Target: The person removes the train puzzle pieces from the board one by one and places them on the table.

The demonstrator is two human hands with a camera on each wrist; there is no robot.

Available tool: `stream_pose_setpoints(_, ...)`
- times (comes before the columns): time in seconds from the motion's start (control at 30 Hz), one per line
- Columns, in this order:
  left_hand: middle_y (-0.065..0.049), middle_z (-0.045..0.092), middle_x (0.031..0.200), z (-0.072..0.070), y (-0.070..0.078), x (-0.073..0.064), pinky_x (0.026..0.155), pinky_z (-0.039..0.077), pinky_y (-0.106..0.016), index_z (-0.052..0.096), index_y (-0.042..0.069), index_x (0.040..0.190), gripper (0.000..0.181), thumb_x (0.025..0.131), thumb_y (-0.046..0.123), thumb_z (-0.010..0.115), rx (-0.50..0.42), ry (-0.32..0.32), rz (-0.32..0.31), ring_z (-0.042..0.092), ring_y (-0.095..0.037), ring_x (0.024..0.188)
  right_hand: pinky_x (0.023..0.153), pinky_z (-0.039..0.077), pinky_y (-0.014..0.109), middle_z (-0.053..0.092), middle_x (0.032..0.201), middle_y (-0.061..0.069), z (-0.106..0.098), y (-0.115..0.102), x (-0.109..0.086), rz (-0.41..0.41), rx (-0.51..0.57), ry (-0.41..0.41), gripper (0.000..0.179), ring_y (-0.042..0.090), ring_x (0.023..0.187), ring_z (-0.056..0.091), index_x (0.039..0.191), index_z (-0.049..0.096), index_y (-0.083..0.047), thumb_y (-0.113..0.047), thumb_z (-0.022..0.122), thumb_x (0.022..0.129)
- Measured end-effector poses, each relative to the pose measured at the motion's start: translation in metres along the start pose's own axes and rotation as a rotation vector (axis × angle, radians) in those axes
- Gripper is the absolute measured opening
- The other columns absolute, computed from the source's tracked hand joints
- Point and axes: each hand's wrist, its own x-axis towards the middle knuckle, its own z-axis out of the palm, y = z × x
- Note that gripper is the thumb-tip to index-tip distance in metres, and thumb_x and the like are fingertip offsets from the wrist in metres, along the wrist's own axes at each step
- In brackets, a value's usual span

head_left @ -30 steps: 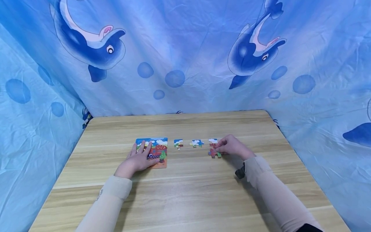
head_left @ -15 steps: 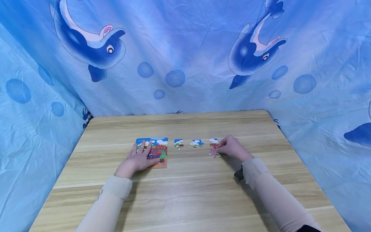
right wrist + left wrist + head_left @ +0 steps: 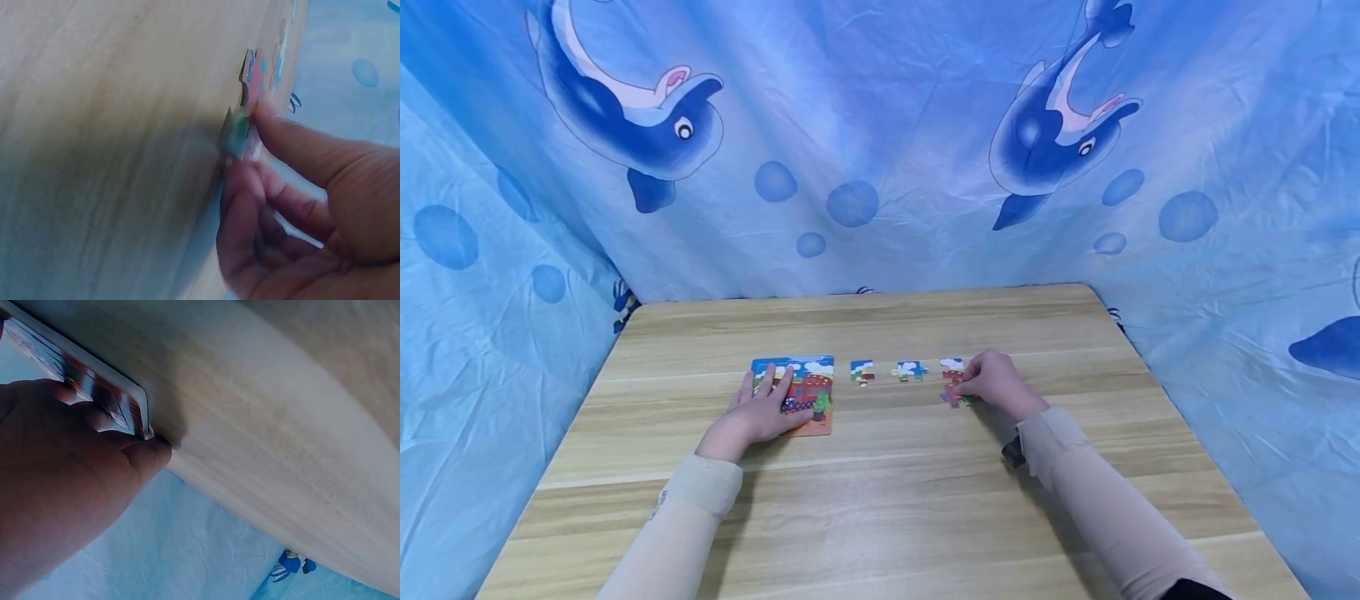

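Note:
My left hand [image 3: 758, 417] rests with spread fingers on a square picture board [image 3: 815, 427] printed with a red train, a green tree and clouds. The left wrist view shows fingertips at the rim of the board [image 3: 142, 403]. Over to the right, my right hand [image 3: 1000, 382] pinches a red and green jigsaw piece [image 3: 953, 396] between thumb and fingers. This piece sits just below another jigsaw piece [image 3: 952, 364] with cloud and red on it, overlapping its lower edge in the head view. Up close in the right wrist view, the pinched piece [image 3: 239, 132] looks blurred.
Between the hands lie two more jigsaw pieces, a left one [image 3: 862, 369] and a middle one [image 3: 910, 370], in line with the upper right piece. All are on a wooden table [image 3: 865, 508]. A blue dolphin-print curtain [image 3: 880, 125] encloses its back and sides.
My right hand and wrist have shifted slightly left, and the pinched jigsaw piece has changed tilt beneath the upper piece. My left hand stays put on the picture board.

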Motion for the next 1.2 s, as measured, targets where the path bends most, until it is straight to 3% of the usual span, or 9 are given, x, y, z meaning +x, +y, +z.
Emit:
stream_pose_setpoints(0.23,-0.021,-0.009,0.167,0.018,-0.020,0.019,0.113,-0.002,-0.070,0.005,0.015,0.165,0.120,0.080,0.092,0.041,-0.003,0.016,0.015,-0.021,-0.051,0.145,0.059,0.044,0.030,0.061,0.071,0.002,0.002,0.001,-0.002,0.005,-0.023,0.012,0.026,0.017,0.066,0.053,0.069,0.068,-0.008,-0.019,0.089,0.081)
stream_pose_setpoints(0.37,-0.020,-0.011,0.167,0.019,-0.023,0.022,0.113,-0.004,-0.069,0.003,0.015,0.165,0.123,0.078,0.094,0.041,-0.007,0.016,0.012,-0.022,-0.049,0.146,0.058,0.043,0.030,0.061,0.069,0.002,0.002,0.001,-0.003,-0.010,-0.025,0.013,0.028,0.017,0.064,0.053,0.068,0.068,-0.008,-0.019,0.089,0.082)
stream_pose_setpoints(0.63,-0.021,-0.010,0.167,0.019,-0.021,0.021,0.114,-0.005,-0.067,0.004,0.013,0.165,0.120,0.082,0.090,0.043,-0.006,0.024,0.013,-0.022,-0.049,0.146,0.058,0.044,0.030,0.063,0.069,0.002,0.001,0.001,-0.005,-0.030,-0.013,0.010,0.025,0.016,0.063,0.054,0.070,0.070,-0.009,-0.021,0.088,0.083)
stream_pose_setpoints(0.83,-0.020,-0.009,0.168,0.018,-0.019,0.020,0.114,-0.003,-0.068,0.006,0.015,0.165,0.117,0.083,0.088,0.046,-0.007,0.033,0.005,-0.021,-0.048,0.147,0.056,0.043,0.030,0.064,0.068,0.004,-0.003,-0.001,-0.008,0.003,0.040,0.005,0.027,0.017,0.062,0.053,0.073,0.074,-0.006,-0.027,0.085,0.086)
stream_pose_setpoints(1.2,-0.023,-0.005,0.167,0.012,-0.009,0.006,0.113,0.000,-0.070,0.010,0.012,0.165,0.110,0.089,0.082,0.047,0.013,0.042,0.012,-0.017,-0.053,0.146,0.068,0.052,0.036,0.071,0.090,0.008,-0.007,-0.022,-0.011,-0.037,0.146,0.027,0.022,0.024,0.080,0.063,0.094,0.077,-0.008,-0.029,0.078,0.092)
